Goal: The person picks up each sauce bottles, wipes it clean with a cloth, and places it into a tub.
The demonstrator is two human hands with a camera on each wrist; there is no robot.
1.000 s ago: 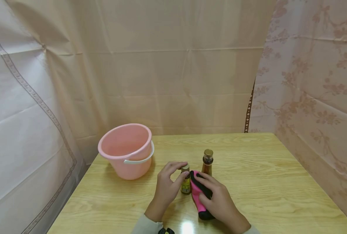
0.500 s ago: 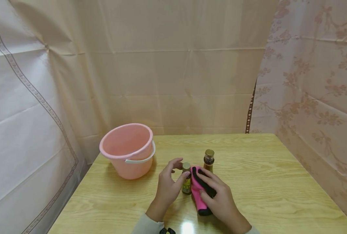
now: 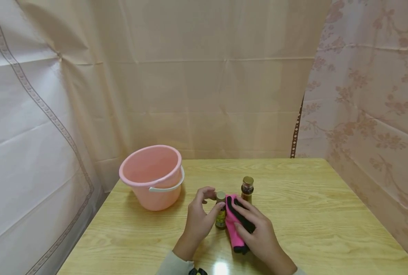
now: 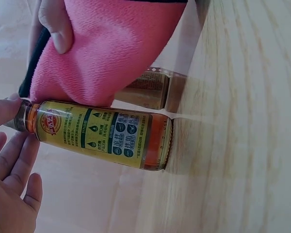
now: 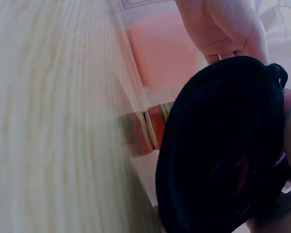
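A small bottle [image 4: 102, 131] with a yellow label and a metal cap stands upright on the table. My left hand [image 3: 198, 214] holds it by the neck, the thumb on one side and fingers on the other. In the head view the index finger is off the cap. My right hand [image 3: 259, 231] grips a fluffy pink mitt-like cloth [image 3: 234, 229] with black trim and presses it against the bottle's right side. The right wrist view shows the cloth's dark open end [image 5: 218, 145] with a small loop. Behind the cloth stands a taller brown bottle [image 3: 247, 187], its lower part hidden.
A pink bucket [image 3: 155, 196] with a white handle stands at the back left of the wooden table [image 3: 310, 214]. Beige curtain [image 3: 204, 88] hangs behind the table, and patterned cloth hangs at the right.
The right hand's cloth has shifted slightly up along the bottle. The left index finger has lifted off the cap, while the thumb stays at the neck. The bucket has stayed put.
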